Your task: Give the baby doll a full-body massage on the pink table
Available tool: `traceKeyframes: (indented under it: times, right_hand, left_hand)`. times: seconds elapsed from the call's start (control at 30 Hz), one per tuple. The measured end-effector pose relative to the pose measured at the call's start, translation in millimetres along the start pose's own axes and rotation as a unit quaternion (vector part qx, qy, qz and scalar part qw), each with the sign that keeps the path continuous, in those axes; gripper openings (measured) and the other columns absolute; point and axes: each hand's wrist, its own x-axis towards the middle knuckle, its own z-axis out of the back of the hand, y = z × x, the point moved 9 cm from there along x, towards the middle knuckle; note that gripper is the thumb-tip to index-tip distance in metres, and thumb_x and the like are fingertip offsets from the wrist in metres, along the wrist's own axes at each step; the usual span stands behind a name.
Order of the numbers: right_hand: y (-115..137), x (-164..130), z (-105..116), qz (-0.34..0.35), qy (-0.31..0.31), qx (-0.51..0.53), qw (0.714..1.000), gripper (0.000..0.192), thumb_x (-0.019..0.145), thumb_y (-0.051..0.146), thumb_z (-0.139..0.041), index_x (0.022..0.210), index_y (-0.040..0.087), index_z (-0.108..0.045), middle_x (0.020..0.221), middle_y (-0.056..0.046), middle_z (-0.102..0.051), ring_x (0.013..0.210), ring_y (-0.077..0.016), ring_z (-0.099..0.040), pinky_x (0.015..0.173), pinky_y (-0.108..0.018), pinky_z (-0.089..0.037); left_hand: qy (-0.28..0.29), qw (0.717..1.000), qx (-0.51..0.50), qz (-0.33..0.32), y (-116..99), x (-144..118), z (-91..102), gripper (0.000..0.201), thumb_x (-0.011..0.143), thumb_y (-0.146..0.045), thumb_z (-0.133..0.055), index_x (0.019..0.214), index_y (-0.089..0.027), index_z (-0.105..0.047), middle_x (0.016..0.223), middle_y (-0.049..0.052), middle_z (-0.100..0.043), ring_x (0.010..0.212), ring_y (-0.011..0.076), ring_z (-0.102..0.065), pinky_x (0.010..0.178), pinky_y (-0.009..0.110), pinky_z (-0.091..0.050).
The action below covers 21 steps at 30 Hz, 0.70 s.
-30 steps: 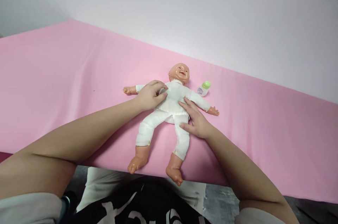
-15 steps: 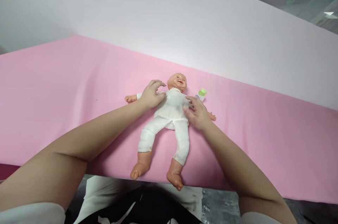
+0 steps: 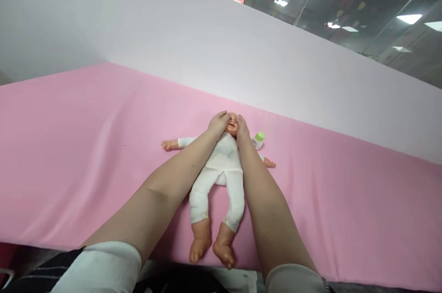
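Note:
A baby doll in white cloth lies on its back, its head toward the wall and its bare feet near the front edge. My left hand rests against one side of the head, with its fingers laid over the brow. On the other side, my right hand lies along the cheek and temple, fingers stretched out. Both hands are touching the head without closing around it. The doll's mouth shows between them, while the sides of its head are hidden.
A small bottle with a green cap lies just right of my right hand. The pink padded surface has soft creases. Behind it rises a white wall, topped by a glass pane with ceiling lights showing.
Both hands have moved from the doll's shoulders and chest up to the sides of its head. The doll's legs have drawn closer together, and the camera view has tilted upward.

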Motion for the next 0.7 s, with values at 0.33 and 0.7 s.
traceKeyframes:
  times: [0.33, 0.7]
  right_hand:
    - [-19.0, 3.8, 3.1, 0.014, 0.002, -0.026, 1.0, 0.067, 0.076, 0.047, -0.087, 0.135, 0.027, -0.063, 0.131, -0.005, -0.071, 0.116, -0.0232, -0.073, 0.106, -0.042, -0.06]
    - [-23.8, 6.5, 8.1, 0.007, -0.015, -0.004, 1.0, 0.057, 0.083, 0.051, -0.078, 0.132, 0.026, -0.066, 0.135, -0.006, -0.073, 0.123, -0.0238, -0.071, 0.11, -0.045, -0.058]
  left_hand:
    - [0.003, 1.0, -0.014, 0.023, 22.4, -3.1, 12.4, 0.061, 0.075, -0.031, -0.081, 0.133, -0.018, -0.071, 0.134, 0.015, -0.074, 0.116, 0.0298, -0.074, 0.106, 0.043, -0.058]
    - [0.006, 0.995, -0.076, 0.059, 22.6, -7.0, 10.9, 0.051, 0.078, -0.031, -0.08, 0.128, -0.02, -0.074, 0.125, 0.013, -0.077, 0.114, 0.0276, -0.075, 0.105, 0.043, -0.059]
